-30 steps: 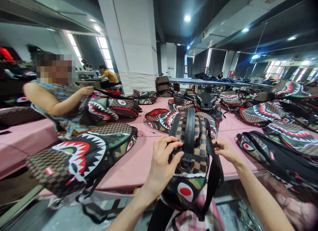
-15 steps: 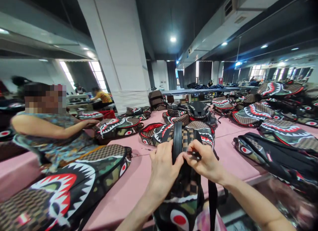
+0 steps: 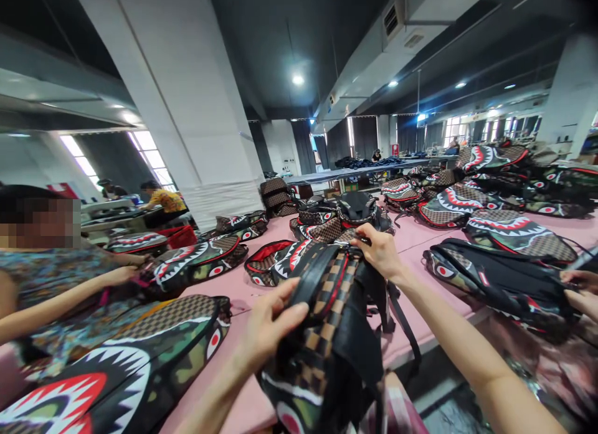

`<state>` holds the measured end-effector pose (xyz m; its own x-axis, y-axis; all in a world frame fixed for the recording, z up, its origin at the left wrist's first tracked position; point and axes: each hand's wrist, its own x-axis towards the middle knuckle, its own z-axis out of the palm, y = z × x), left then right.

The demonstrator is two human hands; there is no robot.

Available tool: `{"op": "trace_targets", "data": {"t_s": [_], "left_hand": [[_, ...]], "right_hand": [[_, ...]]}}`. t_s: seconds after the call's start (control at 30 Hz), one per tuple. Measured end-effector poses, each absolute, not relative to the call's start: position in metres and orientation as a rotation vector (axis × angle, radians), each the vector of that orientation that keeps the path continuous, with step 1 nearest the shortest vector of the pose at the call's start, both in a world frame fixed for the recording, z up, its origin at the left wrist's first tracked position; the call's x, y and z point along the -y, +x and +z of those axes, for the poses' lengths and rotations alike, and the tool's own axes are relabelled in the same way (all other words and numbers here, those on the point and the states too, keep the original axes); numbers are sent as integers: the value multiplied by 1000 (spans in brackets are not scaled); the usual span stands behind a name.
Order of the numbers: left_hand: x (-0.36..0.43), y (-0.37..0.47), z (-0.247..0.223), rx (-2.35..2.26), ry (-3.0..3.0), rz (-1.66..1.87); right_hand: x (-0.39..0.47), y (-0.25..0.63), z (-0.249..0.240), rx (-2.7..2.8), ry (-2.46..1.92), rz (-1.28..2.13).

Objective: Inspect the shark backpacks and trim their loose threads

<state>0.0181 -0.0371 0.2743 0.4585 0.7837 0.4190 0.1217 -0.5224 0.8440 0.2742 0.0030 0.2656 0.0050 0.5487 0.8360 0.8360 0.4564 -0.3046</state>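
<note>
A backpack (image 3: pixel 329 340) with brown check, camouflage and a shark eye lies tilted in front of me, its far end towards the pink table. Along its upper side runs a red-edged slit (image 3: pixel 337 287), beside a black padded handle or band (image 3: pixel 308 278). My left hand (image 3: pixel 273 325) grips the near left side, with thumb and fingers on the black band. At the far end my right hand (image 3: pixel 377 252) pinches the backpack close to where the slit ends; whatever small part is between the fingertips is hidden. Black straps (image 3: pixel 404 328) hang on the right.
More shark-face backpacks lie on the pink table (image 3: pixel 219 353): one close at left (image 3: pixel 135 359), a black-backed one (image 3: pixel 495 284) at right, with another person's hands (image 3: pixel 582 291) at its end. A seated co-worker (image 3: pixel 70 291) handles a backpack at left. A white pillar (image 3: pixel 187 110) stands behind.
My right hand has moved from beside my left hand to the far end of the backpack. The backpack has turned, and the red-edged slit now shows. A person's hands have appeared at right.
</note>
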Motion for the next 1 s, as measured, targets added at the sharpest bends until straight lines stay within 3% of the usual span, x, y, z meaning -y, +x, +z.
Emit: {"op": "trace_targets", "data": {"t_s": [0.07,0.17,0.23,0.33,0.53,0.83,1.0], "left_hand": [[12,1,286,-927,2070,1106],[7,-3,294,-1254,2418,1552],[31,14,285,-1213,2692,1810],[78,55,258,-958,3191,1510],[97,83,238,-1635,3285,1339],[88,56,255,-1350,3411,1263],[87,34,264,-1058,3367,991]], "right_hand": [[-1,275,261,1685,-1189,-343],[13,272,252,1641,-1157,-281],[21,269,248,1632,-1134,-232],[26,267,247,1654,-1117,-207],[37,267,251,1736,-1039,-238],[6,257,274,1978,-1302,-423],[7,257,287,1950,-1004,-58]]}}
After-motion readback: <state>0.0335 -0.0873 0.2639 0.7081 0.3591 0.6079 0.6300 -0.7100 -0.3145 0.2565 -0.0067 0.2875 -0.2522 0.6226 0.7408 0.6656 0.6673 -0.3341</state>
